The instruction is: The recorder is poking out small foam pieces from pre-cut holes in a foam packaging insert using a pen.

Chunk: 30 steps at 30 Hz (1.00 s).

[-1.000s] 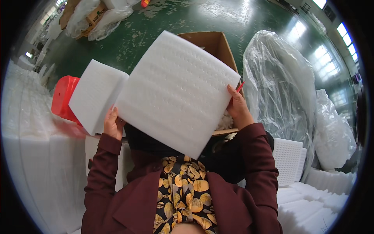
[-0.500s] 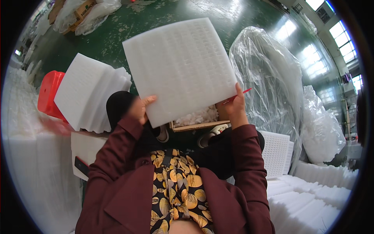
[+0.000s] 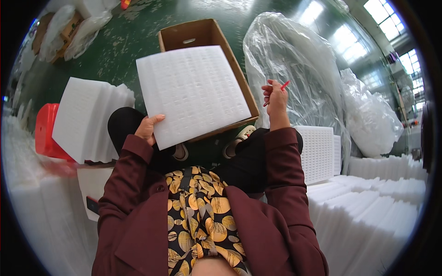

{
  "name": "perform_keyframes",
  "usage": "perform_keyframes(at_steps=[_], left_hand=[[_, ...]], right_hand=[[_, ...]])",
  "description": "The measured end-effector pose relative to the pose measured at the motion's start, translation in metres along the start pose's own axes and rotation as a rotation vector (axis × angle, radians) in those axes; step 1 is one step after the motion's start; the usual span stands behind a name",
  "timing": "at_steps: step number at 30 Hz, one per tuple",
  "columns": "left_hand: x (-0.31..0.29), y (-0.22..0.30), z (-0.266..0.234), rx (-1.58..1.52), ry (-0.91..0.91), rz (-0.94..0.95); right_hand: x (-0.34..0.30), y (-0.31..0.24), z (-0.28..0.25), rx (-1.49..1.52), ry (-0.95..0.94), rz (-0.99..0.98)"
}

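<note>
On the far left, a carton [image 3: 71,30] and some plastic wrap [image 3: 92,37] lie on the green floor [image 3: 124,46], whose paint is scuffed and worn to pale patches. At the near left stands a tall white wrapped stack [image 3: 39,221]; beyond it is a red stool [image 3: 45,131], with a slanted pile of white foam [image 3: 76,122] against its right side. Nearer, a dark phone [image 3: 92,205] lies on a white block [image 3: 90,183].

The left hand [image 3: 148,129] pinches the near left edge of a white sheet [image 3: 193,92], thumb on top. The sheet is tilted over an open brown box [image 3: 198,33] on the floor, covering most of its mouth; whether it touches the rim I cannot tell. Right of the box, apart from the sheet, the right hand [image 3: 276,99] is raised, fingers curled around a slim red tool [image 3: 285,86].

Beyond that hand, a large clear bag [image 3: 294,64] spreads over the floor, with a whiter bag [image 3: 373,115] to its right. Nearer are a dimpled white panel [image 3: 317,154] and rows of white foam slabs [image 3: 363,198]. At the far right, tall paned windows [image 3: 385,18] throw bright reflections onto the glossy floor.
</note>
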<state>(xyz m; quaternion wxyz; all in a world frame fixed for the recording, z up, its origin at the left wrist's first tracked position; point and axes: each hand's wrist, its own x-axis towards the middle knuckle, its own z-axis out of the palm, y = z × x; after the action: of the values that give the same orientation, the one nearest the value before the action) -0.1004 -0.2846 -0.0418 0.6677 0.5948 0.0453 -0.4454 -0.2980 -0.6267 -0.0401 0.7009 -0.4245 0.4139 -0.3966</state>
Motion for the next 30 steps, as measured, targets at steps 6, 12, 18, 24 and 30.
perform_keyframes(at_steps=[6,12,18,24,30], left_hand=[[-0.014,-0.006,0.0,-0.049,0.039,-0.021],[-0.041,-0.007,-0.002,-0.165,0.028,0.04],[-0.022,-0.002,-0.027,-0.308,0.036,0.133],[0.045,-0.024,-0.074,-0.403,-0.296,0.04],[0.078,-0.03,-0.066,-0.324,-0.272,-0.004]], right_hand=[[0.001,0.011,-0.003,-0.179,0.015,-0.019],[0.064,0.053,-0.053,-1.098,0.263,-0.245],[-0.014,0.079,-0.007,-1.261,-0.21,0.207],[-0.041,0.089,-0.052,-1.243,-0.16,0.452],[-0.078,0.168,-0.022,-0.667,0.354,0.038]])
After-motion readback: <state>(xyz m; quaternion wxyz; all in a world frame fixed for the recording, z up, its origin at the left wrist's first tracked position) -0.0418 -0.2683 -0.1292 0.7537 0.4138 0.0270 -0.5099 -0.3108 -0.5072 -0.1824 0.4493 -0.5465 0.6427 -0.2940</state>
